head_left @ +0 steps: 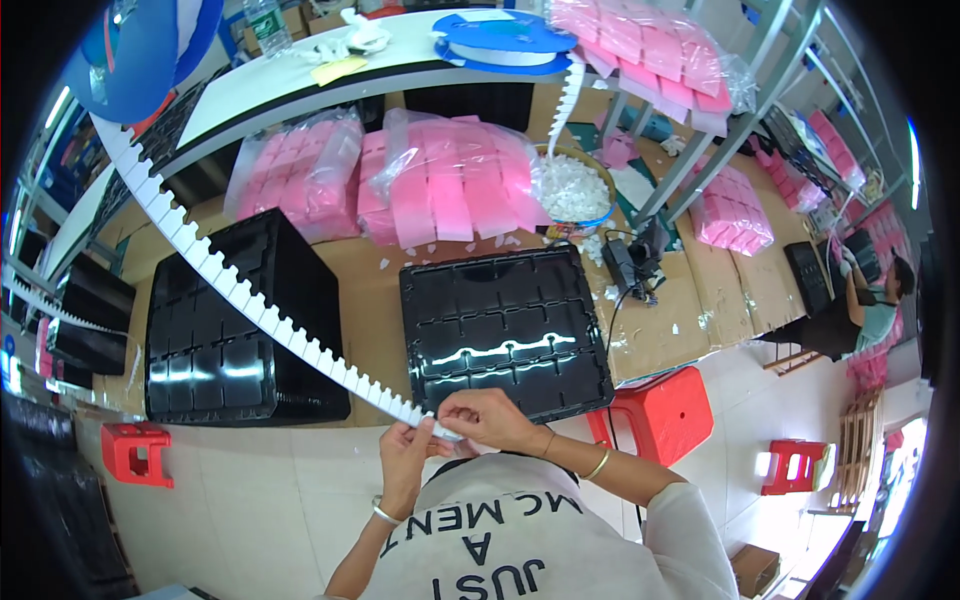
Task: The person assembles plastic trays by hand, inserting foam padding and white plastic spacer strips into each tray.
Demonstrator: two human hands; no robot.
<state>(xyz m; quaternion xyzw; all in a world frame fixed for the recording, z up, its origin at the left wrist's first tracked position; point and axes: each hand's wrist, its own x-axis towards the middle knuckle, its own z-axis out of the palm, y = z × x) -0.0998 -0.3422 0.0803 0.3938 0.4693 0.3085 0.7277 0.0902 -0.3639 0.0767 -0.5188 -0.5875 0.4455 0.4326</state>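
A long white strip with notched, tooth-like edges (pixel 262 314) runs down from a blue reel (pixel 203 42) at the upper left to my hands. Its free end lies between my left hand (pixel 404 462), closed with thumb and fingers pinching it, and my right hand (pixel 488 418), whose fingers are also pinched at that end. Any small piece between the right fingertips is hidden. Just beyond my hands, a black plastic tray with shallow compartments (pixel 500 375) lies on the cardboard-covered bench. To its left stands a tall stack of similar black trays (pixel 205 330).
Pink bundles in clear plastic (pixel 455 185) line the bench's back, beside a round container of small white pieces (pixel 572 190). Black adapters with cables (pixel 630 265) lie right of the tray. A red stool (pixel 675 415) stands by the bench; a person (pixel 865 310) works at far right.
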